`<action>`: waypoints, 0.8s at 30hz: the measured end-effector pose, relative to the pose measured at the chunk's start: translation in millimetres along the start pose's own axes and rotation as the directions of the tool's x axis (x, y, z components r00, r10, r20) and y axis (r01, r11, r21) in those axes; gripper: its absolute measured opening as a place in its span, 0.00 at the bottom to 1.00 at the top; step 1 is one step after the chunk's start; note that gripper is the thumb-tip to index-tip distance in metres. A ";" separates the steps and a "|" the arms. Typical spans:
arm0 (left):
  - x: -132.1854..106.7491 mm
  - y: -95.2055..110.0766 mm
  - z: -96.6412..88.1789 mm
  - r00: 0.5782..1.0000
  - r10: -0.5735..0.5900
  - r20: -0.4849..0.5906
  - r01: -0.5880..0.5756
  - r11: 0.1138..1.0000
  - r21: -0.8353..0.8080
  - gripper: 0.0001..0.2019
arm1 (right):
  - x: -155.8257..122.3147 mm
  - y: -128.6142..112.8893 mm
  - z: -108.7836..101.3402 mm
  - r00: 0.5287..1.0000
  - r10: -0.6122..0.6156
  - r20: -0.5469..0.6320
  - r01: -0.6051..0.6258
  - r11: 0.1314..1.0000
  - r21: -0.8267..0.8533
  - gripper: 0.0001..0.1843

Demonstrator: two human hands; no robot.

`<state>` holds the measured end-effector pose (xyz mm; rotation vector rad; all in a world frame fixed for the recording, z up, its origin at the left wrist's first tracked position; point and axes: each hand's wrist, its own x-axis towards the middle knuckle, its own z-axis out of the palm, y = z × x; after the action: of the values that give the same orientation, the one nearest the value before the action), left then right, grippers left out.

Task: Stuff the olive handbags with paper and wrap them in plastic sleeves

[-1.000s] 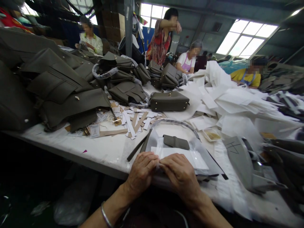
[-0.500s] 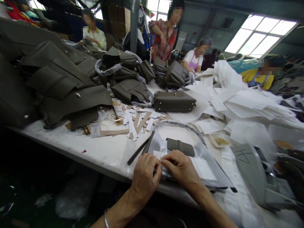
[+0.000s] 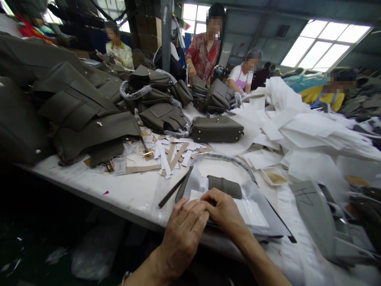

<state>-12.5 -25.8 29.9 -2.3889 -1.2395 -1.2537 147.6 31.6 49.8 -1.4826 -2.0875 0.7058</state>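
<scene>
1. We have a wrapped bag [image 3: 278, 216] on the desk [image 3: 133, 190], close to its near edge and directly ahead of us, with other dark bags [image 3: 217, 129] beyond.
2. Our left hand [image 3: 183, 234] and right hand [image 3: 224, 208] meet over the bag's near left part, touching, fingers curled inward and close together. The left covers the tips, so we cannot tell what, if anything, they pinch.
3. The step looks to us like fine fingertip work on the wrapping. We would do it well by bracing one hand against the other, using light pressure, and keeping the white sheet [image 3: 251, 212] flat so that nothing creases.
4. The bag's long axis seems to run left to right, its right end angled nearer us. Its wrapped handle [image 3: 226, 157] arches toward the far side.
5. The small dark flap [image 3: 224, 186] lies along much the same line, while the loose strap [image 3: 175, 188] at the left points down-left, toward the desk's near edge.
</scene>
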 end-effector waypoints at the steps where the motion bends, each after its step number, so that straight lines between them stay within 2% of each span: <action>1: -2.7 3.2 -2.5 0.999 0.013 0.032 -0.013 1.000 0.016 0.15 | 0.0 -0.5 -0.3 1.000 0.003 -0.005 -0.003 1.000 0.005 0.05; 4: -11.6 8.8 -5.3 0.992 0.014 0.129 -0.025 0.997 0.079 0.17 | -0.9 -1.6 -0.2 0.999 -0.010 -0.043 0.010 1.000 -0.002 0.06; 6: -16.5 9.2 -4.1 0.987 0.014 0.157 -0.033 0.992 0.118 0.17 | -2.1 -2.0 0.4 0.997 -0.029 -0.067 0.028 0.999 -0.021 0.06; 13: -23.4 8.4 5.4 0.980 0.001 0.198 -0.035 0.985 0.169 0.17 | -0.3 -0.4 6.5 0.990 -0.047 -0.133 0.034 0.994 -0.099 0.06; 16: -23.8 8.7 7.3 0.982 0.011 0.190 -0.044 0.984 0.175 0.17 | 0.5 -4.7 0.2 0.975 -0.069 -0.210 0.058 0.997 -0.058 0.10; 18: -24.0 8.6 8.0 0.983 0.018 0.181 -0.050 0.983 0.176 0.17 | -6.8 -7.0 -17.0 0.954 -0.073 -0.292 0.079 0.997 0.009 0.11; 21: -24.1 7.9 8.8 0.983 0.012 0.183 -0.045 0.983 0.176 0.16 | -34.5 5.2 -67.5 0.892 0.004 -0.453 0.008 1.000 0.025 0.15; 22: -24.0 7.7 8.6 0.983 0.012 0.182 -0.044 0.984 0.175 0.16 | -47.2 15.7 -89.7 0.857 0.052 -0.513 -0.062 0.998 -0.001 0.17; 24: -23.4 7.6 7.3 0.985 0.023 0.171 -0.053 0.984 0.173 0.16 | -75.4 44.3 -137.1 0.734 0.185 -0.653 -0.273 0.961 -0.034 0.21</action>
<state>-9.5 -41.0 9.5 -2.4162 -1.2847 -0.9044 289.8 -9.5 117.2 -1.7585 -1.4439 0.0870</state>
